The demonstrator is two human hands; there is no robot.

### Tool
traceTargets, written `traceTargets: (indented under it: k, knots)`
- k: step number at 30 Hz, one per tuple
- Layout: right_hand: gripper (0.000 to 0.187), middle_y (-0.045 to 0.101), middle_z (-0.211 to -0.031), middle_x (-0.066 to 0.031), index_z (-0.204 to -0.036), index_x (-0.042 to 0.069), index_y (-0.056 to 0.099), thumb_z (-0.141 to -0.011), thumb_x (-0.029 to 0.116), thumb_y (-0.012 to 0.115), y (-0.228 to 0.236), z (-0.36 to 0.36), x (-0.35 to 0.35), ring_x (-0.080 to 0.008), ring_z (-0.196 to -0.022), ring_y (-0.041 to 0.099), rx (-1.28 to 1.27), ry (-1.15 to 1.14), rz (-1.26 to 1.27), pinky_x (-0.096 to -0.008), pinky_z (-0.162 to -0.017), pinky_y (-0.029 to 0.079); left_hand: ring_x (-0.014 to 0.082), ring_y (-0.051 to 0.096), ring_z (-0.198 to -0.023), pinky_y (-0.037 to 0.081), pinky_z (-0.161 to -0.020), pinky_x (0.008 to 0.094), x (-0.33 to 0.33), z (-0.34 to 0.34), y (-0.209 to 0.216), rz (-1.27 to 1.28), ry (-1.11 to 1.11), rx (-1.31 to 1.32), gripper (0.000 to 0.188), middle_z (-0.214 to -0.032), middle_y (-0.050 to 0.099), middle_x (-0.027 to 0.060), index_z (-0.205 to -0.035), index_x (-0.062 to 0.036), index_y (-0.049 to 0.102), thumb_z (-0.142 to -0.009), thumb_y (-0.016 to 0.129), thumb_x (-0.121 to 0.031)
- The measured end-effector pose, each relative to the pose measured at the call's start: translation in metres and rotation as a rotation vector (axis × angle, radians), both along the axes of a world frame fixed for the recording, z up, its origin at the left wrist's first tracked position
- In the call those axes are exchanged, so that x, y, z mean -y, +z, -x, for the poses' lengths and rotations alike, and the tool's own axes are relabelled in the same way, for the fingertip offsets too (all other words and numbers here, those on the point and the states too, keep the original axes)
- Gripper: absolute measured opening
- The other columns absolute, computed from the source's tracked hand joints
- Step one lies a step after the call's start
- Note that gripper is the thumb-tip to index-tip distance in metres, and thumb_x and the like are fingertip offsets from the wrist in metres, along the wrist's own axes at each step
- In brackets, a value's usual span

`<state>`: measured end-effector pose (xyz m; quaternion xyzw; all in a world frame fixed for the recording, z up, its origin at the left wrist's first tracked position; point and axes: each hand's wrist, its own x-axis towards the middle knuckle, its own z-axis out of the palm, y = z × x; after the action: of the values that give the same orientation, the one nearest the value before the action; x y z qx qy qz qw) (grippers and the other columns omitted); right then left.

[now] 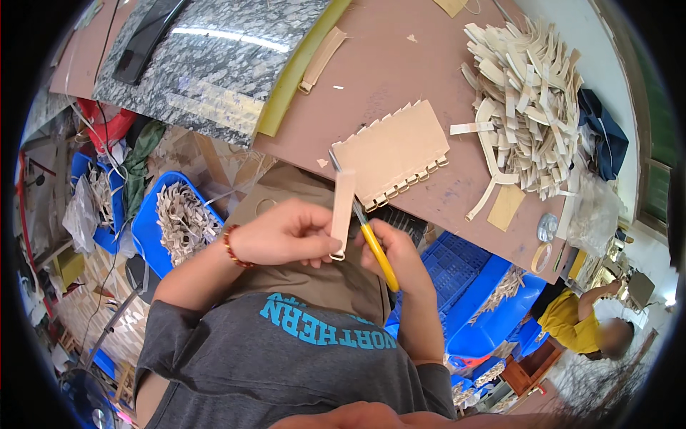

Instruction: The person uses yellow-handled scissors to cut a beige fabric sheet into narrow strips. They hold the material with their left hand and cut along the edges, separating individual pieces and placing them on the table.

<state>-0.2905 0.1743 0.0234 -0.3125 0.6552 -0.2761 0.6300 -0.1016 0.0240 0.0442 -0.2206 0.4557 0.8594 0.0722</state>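
My left hand pinches a tan leather strap near its lower end, where a small brass-coloured metal loop shows. The strap stands upright above my lap. My right hand is closed round a yellow-handled tool with a slim metal end, partly hidden behind the strap; its exact kind I cannot make out. Just beyond, on the table, a row of similar leather straps lies side by side, metal loops along the near edge. One separate strap rests farther off to the left.
A tall heap of pale strips covers the table's right side. At left sits a grey stone slab with a dark phone-like object. Blue bins of strips stand on the floor. A person in yellow is at lower right.
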Motion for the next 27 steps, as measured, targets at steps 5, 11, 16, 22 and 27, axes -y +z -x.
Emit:
traceTargets:
  k: [5,11,16,22,27]
  knots:
    - [0.032,0.054,-0.066,0.0021,-0.098,0.005,0.054,-0.073,0.011,0.074,0.007,0.018,-0.054,-0.0052,-0.062,0.052,0.309,-0.067,-0.185,-0.0227,-0.056,0.042,0.0072,0.06,-0.057,0.045,-0.05,0.0203,0.059,0.034,0.032,0.396,0.277,0.037,0.019,-0.066,0.062,0.0027,-0.086,-0.0019,0.063,-0.091,0.059,-0.02]
    - [0.041,0.051,-0.063,-0.0066,-0.088,0.004,0.053,-0.065,0.022,0.082,0.021,0.022,-0.091,-0.0203,-0.057,0.054,-0.126,-0.129,-0.077,-0.03,-0.054,0.043,0.0331,0.056,-0.053,0.045,-0.052,0.039,0.061,0.061,0.017,1.308,0.312,0.037,0.03,-0.06,0.056,0.0183,-0.07,0.002,0.058,-0.084,0.063,-0.025]
    - [0.052,0.054,-0.064,-0.0161,-0.083,0.005,0.051,-0.058,0.035,0.085,0.036,0.019,-0.077,-0.0375,-0.061,0.057,-0.451,0.034,-0.038,-0.0389,-0.055,0.044,0.0107,0.052,-0.055,0.043,-0.052,0.0256,0.0,0.034,-0.009,0.674,0.018,0.129,0.024,-0.066,0.062,0.0068,-0.085,0.002,0.064,-0.09,0.061,-0.021]
    - [0.05,0.05,-0.061,-0.0125,-0.082,0.001,0.051,-0.055,0.023,0.087,0.037,0.013,-0.064,-0.0242,-0.052,0.043,-0.557,0.043,0.005,-0.034,-0.051,0.038,0.01,0.062,-0.07,0.051,-0.062,0.0213,-0.039,0.043,-0.052,0.041,0.467,0.098,0.018,-0.086,0.066,0.0056,-0.097,0.0005,0.062,-0.093,0.058,-0.017]
    - [0.05,0.05,-0.061,-0.0132,-0.081,0.001,0.05,-0.055,0.024,0.087,0.038,0.01,-0.06,-0.0258,-0.053,0.046,-0.575,0.045,0.028,-0.0347,-0.053,0.04,0.0086,0.062,-0.07,0.051,-0.062,0.0211,-0.04,0.039,-0.057,0.084,0.462,0.075,0.017,-0.083,0.065,0.0046,-0.094,0.0009,0.062,-0.094,0.057,-0.016]
